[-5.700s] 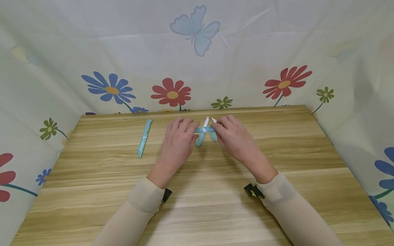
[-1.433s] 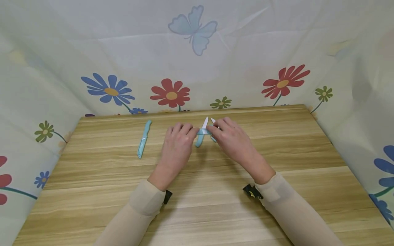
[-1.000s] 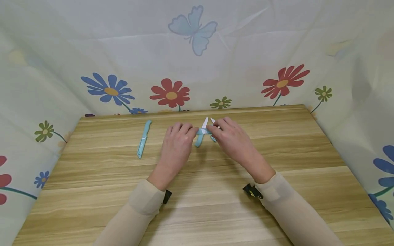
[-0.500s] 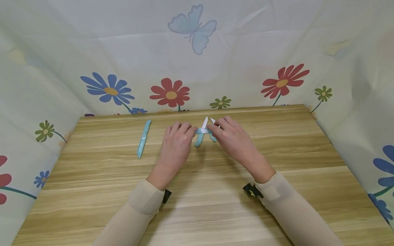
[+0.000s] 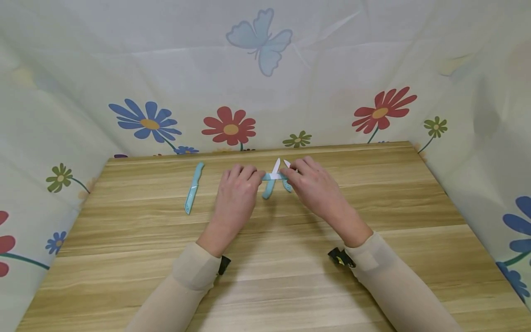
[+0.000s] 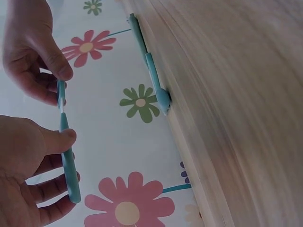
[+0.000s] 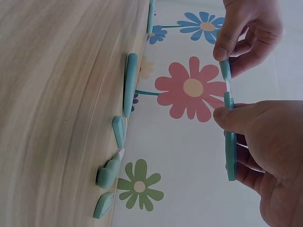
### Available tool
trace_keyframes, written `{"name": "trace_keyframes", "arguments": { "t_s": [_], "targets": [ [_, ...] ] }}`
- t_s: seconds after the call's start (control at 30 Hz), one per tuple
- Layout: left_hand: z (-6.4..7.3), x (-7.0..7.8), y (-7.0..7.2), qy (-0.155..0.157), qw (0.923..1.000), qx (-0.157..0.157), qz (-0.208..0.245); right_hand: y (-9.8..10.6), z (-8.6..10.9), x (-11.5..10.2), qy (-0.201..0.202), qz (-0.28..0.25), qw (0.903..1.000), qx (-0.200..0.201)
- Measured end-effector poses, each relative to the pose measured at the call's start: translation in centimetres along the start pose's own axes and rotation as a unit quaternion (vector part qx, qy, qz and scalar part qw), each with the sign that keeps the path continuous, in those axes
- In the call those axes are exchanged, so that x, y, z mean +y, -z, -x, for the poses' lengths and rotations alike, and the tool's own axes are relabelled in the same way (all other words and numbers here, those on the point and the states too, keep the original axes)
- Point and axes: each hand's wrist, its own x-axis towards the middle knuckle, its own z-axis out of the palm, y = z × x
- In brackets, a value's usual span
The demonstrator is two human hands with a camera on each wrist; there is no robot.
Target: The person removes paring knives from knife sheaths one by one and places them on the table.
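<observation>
My left hand (image 5: 237,193) pinches the light-blue handle (image 6: 69,170) of a small knife. My right hand (image 5: 318,191) grips its matching sheath (image 7: 230,151) between thumb and fingers. A short stretch of white blade (image 5: 275,176) shows between handle and sheath, the rest still inside. Both hands hold the knife sideways above the table. Beneath it lies a bare knife (image 5: 269,188), white blade pointing to the back. Beside that is a loose sheath (image 5: 287,186), and a white blade tip (image 5: 286,163) shows; my right hand hides what else lies there.
A sheathed knife (image 5: 193,186) lies on the wooden table (image 5: 265,276) left of my left hand. Several light-blue handles and sheaths line up near the back edge in the right wrist view. A flowered curtain (image 5: 174,69) rises behind and at both sides.
Slightly more white blade shows between handle and sheath than before, with the left hand shifted a little left. The knives on the table have stayed in place.
</observation>
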Motion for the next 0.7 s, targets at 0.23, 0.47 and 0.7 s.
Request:
{"name": "trace_keyframes", "arguments": {
  "t_s": [0.23, 0.47, 0.7],
  "targets": [
    [-0.05, -0.10, 0.06, 0.002, 1.0000, -0.002, 0.004, 0.10, -0.08, 0.08, -0.003, -0.002, 1.0000, -0.001],
    [-0.09, -0.19, 0.18, 0.004, 1.0000, -0.007, 0.002, 0.14, -0.11, 0.18, -0.005, -0.007, 1.0000, 0.002],
    [-0.15, -0.25, 0.25, 0.006, 0.9999, -0.008, 0.003, 0.07, -0.14, 0.32, -0.009, -0.008, 0.9999, -0.002]
  ]
}}
